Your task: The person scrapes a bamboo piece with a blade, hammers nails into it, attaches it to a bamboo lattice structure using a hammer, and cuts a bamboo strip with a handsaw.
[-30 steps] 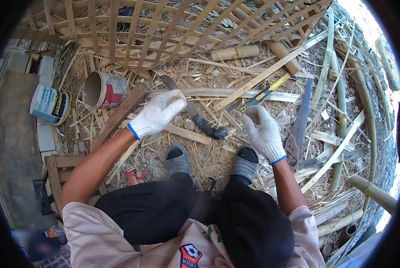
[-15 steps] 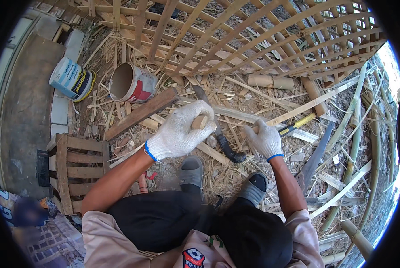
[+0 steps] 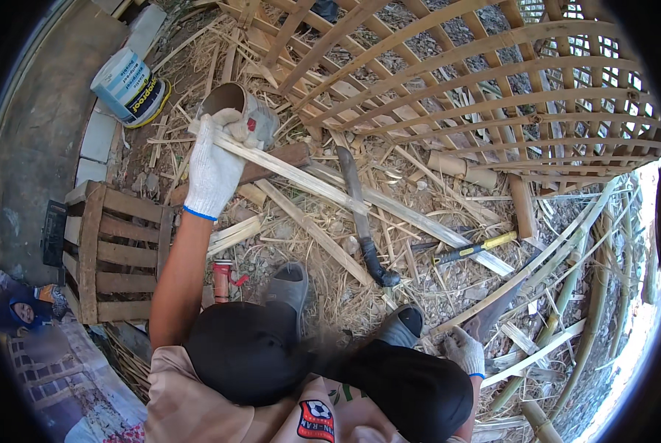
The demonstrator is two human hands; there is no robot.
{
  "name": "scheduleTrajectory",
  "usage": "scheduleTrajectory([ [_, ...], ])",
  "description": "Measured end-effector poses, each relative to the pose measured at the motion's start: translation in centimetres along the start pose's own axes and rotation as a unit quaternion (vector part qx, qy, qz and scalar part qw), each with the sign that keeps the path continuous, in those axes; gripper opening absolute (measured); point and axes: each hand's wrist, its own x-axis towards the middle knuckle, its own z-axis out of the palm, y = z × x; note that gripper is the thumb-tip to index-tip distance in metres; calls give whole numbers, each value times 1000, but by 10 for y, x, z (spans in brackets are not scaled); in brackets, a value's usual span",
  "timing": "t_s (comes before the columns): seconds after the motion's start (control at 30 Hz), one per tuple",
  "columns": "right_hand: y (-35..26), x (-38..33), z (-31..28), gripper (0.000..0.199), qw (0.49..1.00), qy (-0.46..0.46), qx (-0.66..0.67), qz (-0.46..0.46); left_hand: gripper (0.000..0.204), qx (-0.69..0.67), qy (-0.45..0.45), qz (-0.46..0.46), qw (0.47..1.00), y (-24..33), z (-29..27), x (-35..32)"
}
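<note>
You are gripping one long split bamboo strip with your left hand, gloved white, the fingers clenched around its upper end, right in front of the open-mouthed paint can. The strip is running away from those fingers, down and to the right across the litter, passing over the blade of the curved machete, which is lying untouched on the ground well off from either hand. Your right hand, also gloved, is resting low by your knee, touching the end of a dark flat piece; whether its fingers are closed on it cannot be told. Also on the ground: a yellow-handled tool beyond the machete, a wooden crate below your left forearm, a white and blue bucket past the can. The bamboo lattice panel is standing far ahead of both hands, its weave looking largely filled in. Judging by this, the strip is picked from the pile but not yet carried to the lattice; many loose strips are lying unused.
</note>
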Motion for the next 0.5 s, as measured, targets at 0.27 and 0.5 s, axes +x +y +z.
scheduleTrajectory([
  [0.27, -161, 39, -65, 41, 984, 8, 57, -170, 47, -66, 225, 12, 972, -29, -65, -40],
  [0.5, -280, 100, -13, 50, 933, -87, -141, -319, 43, -61, 325, 182, 926, -7, -87, -74],
])
